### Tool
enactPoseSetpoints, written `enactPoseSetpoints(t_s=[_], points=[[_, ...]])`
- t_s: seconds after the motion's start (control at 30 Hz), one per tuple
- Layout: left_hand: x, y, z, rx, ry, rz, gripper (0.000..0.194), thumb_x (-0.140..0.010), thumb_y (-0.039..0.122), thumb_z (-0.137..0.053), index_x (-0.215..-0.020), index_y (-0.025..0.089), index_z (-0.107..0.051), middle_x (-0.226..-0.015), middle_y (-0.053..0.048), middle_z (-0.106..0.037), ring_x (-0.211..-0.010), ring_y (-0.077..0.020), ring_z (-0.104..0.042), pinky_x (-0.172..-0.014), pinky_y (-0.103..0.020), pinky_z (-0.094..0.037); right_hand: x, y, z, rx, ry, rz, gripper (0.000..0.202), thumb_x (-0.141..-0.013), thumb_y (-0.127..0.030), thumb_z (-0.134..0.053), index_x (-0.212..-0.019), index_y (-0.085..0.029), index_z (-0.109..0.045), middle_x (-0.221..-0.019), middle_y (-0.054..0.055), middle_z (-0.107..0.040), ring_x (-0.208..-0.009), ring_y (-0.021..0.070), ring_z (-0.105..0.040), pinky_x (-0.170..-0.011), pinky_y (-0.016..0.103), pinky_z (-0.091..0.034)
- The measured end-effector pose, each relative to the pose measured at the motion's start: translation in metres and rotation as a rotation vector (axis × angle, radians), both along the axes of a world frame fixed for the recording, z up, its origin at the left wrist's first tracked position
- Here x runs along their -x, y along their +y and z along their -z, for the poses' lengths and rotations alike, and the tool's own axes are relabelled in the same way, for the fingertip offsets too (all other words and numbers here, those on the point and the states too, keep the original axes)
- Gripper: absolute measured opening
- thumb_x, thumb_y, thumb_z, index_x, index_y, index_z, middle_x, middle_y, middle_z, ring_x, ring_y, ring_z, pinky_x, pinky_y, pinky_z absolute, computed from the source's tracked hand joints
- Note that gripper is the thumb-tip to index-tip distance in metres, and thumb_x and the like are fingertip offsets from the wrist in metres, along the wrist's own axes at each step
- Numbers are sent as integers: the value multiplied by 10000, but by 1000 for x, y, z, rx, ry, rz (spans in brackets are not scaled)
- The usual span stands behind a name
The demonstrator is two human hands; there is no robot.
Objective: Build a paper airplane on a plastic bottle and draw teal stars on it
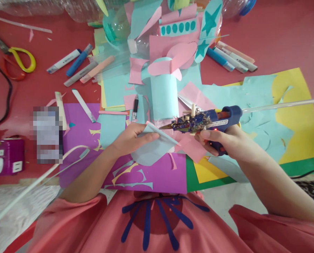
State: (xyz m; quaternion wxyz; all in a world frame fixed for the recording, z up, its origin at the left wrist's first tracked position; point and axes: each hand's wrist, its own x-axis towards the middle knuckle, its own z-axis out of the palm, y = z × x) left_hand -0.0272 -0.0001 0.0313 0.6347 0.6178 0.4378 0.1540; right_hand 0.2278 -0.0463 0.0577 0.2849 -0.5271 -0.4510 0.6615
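Between the thumb and fingers of my left hand (137,137) is a light blue paper piece (148,151), folded or curved, with a pink edge at its top. My right hand (220,140) is wrapped round the handle of a dark blue glue gun (208,119), which has a clear glue stick (280,104) in its back. The gun's nozzle points left, at the upper edge of the blue paper, close to my left thumb. Just beyond stands a light blue paper-covered cylinder (164,96) with pink paper shapes on top. Whether the nozzle touches the paper I cannot tell.
Scissors (22,59) lie at the far left, above a purple socket box (6,156). Several markers (79,59) are on both sides. Purple paper (157,175) with scraps is near my body; yellow paper (299,123) lies right. A white cable (27,189) crosses the lower left.
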Motion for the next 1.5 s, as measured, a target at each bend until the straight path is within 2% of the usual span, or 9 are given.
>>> enactPoseSetpoints(t_s=[0.13,0.37,0.67,0.9,1.07,1.3,1.5], points=[[1,0,0,-12,-1,-34,337,-724,475,-628,-686,144,-682,-567,9,-566,-515,-97,-475,-468,-198,-364,-1,0,0,-12,-2,-13,388,-806,-440,-657,-538,-202,-509,-364,-49,-451,-294,74,-362,-345,249,-314],[3,0,0,-59,11,-63,346,-737,477,-625,-688,139,-682,-568,13,-550,-517,-94,-459,-482,-200,-364,-4,-1,-2,-15,3,-52,427,-856,-453,-622,-537,-193,-509,-371,-41,-463,-325,68,-378,-396,252,-346],[5,0,2,-51,-32,-100,303,-735,425,-633,-734,135,-720,-572,14,-547,-513,-84,-443,-462,-186,-339,-3,-1,-5,-21,-2,-34,428,-841,-443,-627,-516,-197,-496,-358,-42,-457,-324,66,-380,-402,260,-355],[7,1,4,-46,-35,-149,322,-719,467,-677,-742,157,-756,-565,8,-575,-517,-91,-476,-451,-180,-351,-5,-2,0,-47,-13,-17,479,-807,-539,-648,-509,-195,-500,-341,-47,-448,-306,69,-373,-383,253,-355],[8,2,6,-67,-31,-189,315,-705,476,-694,-719,168,-754,-574,6,-580,-535,-100,-491,-459,-183,-367,-7,-3,1,-42,-9,-3,445,-795,-508,-665,-525,-188,-518,-351,-48,-463,-297,66,-377,-366,234,-348],[7,1,3,-75,-38,-224,335,-712,495,-704,-698,162,-730,-542,22,-540,-485,-85,-440,-440,-196,-346,-9,-3,2,-65,-8,-5,498,-797,-529,-656,-482,-175,-504,-359,-31,-463,-305,57,-394,-360,214,-354],[7,2,3,-109,-98,-248,355,-710,519,-724,-654,169,-705,-516,31,-515,-450,-68,-396,-407,-186,-317,-9,-3,2,-78,23,17,448,-794,-508,-675,-533,-170,-542,-376,-38,-475,-291,52,-392,-323,196,-297]])
